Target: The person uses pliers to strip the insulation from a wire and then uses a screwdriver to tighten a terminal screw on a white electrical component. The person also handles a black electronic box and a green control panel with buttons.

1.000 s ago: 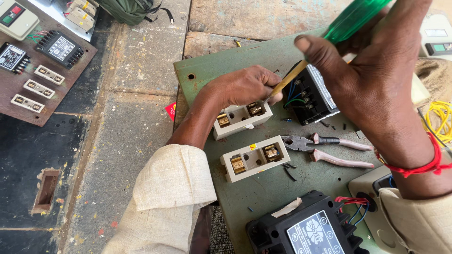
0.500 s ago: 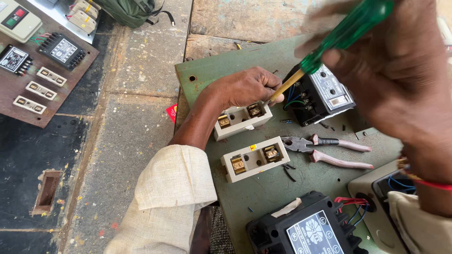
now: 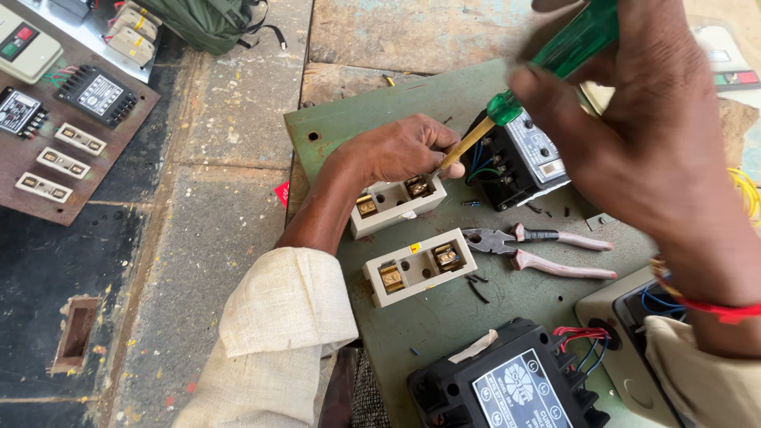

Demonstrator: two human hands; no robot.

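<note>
While the right hand point(image 3: 650, 150) wraps its fingers around the green handle of a screwdriver point(image 3: 555, 59), the yellowish shaft slants down and left toward the upper cream fuse holder point(image 3: 394, 206). Its tip meets the brass terminal at that holder's right end, just under the left hand point(image 3: 404, 147). That hand is curled, fingertips pinching at the shaft near its tip, knuckles resting above the holder. Both lie on a green metal panel point(image 3: 372, 107) set on the stone floor point(image 3: 230, 143). A second cream fuse holder point(image 3: 418, 267) sits just below the first, apart from it. Pliers point(image 3: 539, 250) with pale grips lie to its right. Beside the screwdriver shaft stands a black wired unit point(image 3: 515, 162); another black box point(image 3: 507, 380) sits at the panel's lower edge.
</note>
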